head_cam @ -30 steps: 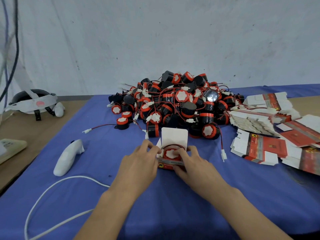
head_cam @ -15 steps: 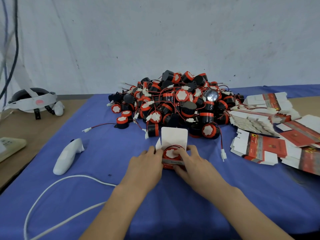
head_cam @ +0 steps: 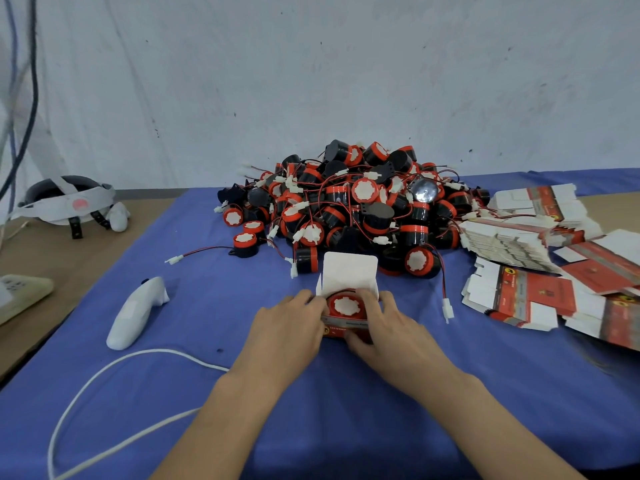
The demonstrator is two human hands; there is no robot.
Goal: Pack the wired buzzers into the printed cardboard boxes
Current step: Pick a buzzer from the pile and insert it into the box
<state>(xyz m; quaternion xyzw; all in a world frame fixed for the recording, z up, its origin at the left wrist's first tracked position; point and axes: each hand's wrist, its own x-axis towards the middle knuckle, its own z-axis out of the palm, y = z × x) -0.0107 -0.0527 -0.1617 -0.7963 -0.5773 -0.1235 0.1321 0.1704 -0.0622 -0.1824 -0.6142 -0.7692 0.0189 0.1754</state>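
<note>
Setting: pale wall (head_cam: 311,81) behind; tabletop (head_cam: 450,393) covered with blue cloth.

Stock: a pile of wired buzzers (head_cam: 349,209) is heaped at upper centre of the frame. Flat box blanks (head_cam: 519,296) are fanned out at centre right. One stray buzzer (head_cam: 244,242) is seen just left of the pile, its lead trailing left. A white controller (head_cam: 135,313) and a white cable (head_cam: 104,375) are noted at lower left.

Work piece: an erected printed box (head_cam: 346,329) is held at centre frame, just below the pile. Its lid flap (head_cam: 349,271) is stood upright. One buzzer (head_cam: 344,306) is seated inside, red cap and white face up.

Hands: the box is gripped from both sides. The left hand (head_cam: 287,327) is pressed to the left wall, its fingers (head_cam: 308,299) curled at the rim. The right hand (head_cam: 391,330) is wrapped round the right side, thumb on the printed front.

Change over the last second: the left hand is brought in tighter against the box. Little else is altered; buzzer and flap are found where they were. Only a thin red arc of lead is seen at the buzzer's far edge.

Reading: insertion is judged complete for this unit. Closure of the side flaps and lid is still outstanding. Most of the pile is still unpacked.
</note>
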